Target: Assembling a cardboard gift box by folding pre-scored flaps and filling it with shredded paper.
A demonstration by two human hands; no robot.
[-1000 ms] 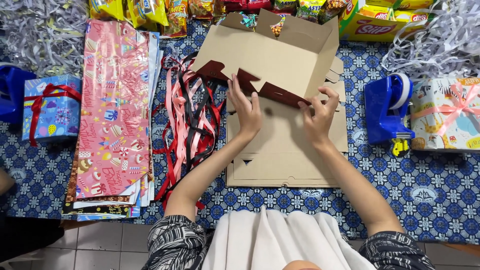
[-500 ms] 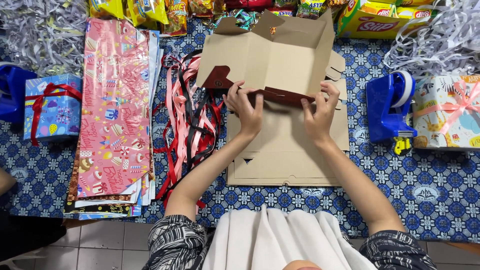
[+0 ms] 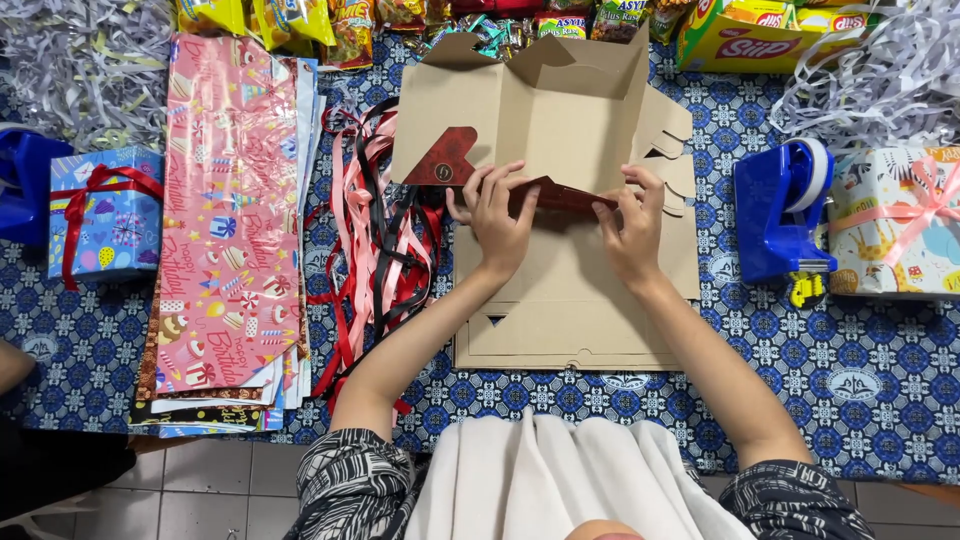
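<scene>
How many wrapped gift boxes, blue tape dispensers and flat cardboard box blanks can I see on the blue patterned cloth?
Wrapped gift boxes: 2, one blue, one with pink ribbon
Blue tape dispensers: 1 whole; a blue thing at the left edge is cut off
Cardboard box blanks: a stack, sheets uncountable
Total: 3 countable

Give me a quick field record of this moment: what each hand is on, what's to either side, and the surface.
left hand: fingers pressing a fold of the cardboard box, by its dark red flap
right hand: fingers pinching the same fold
under the box: stack of flat cardboard blanks
left of the hands: ribbons, then wrapping paper sheets and a wrapped blue gift
right of the hands: blue tape dispenser, wrapped gift with pink ribbon
far edge: snack packets
surface: blue patterned cloth
</scene>
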